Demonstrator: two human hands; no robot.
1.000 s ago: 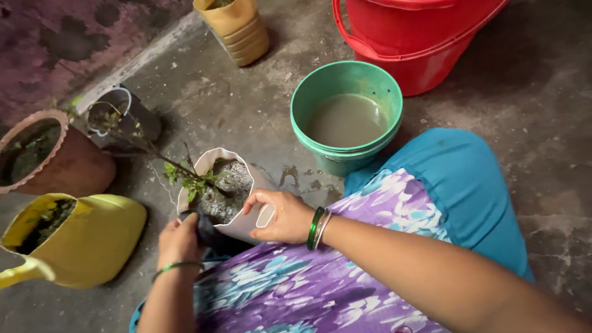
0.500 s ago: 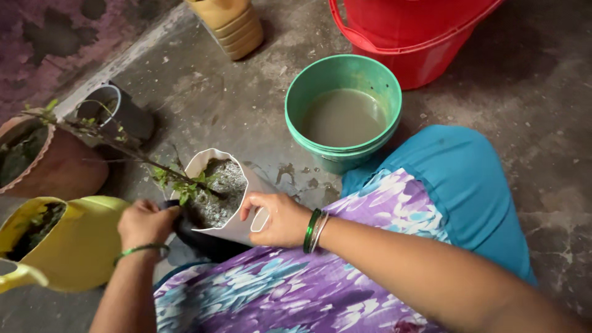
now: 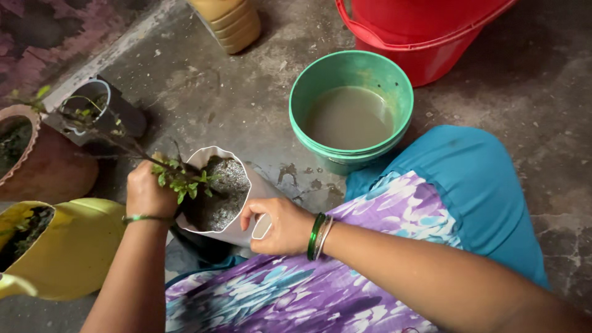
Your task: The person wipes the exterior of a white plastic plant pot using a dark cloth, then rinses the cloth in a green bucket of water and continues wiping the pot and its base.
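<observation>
From the head camera, the white cut-bottle planter (image 3: 229, 213) of grey soil sits on the concrete floor (image 3: 203, 98) by the person's knee. The right hand (image 3: 277, 225) clasps its near rim. The left hand (image 3: 147, 192) is closed around the small leafy plant (image 3: 180, 177) at the far rim, beside a yellow container (image 3: 74, 246).

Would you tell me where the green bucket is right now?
In the head view, the green bucket stands upper centre on the floor, just below the red bucket.

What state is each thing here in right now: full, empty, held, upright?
White jug planter: upright, holds damp soil, gripped by right hand.
Small plant: leaning left, left hand at its stem.
Green bucket: upright, holds murky water.
Yellow jug planter: on its side, soil inside.
Red bucket: upright, contents unseen.
</observation>
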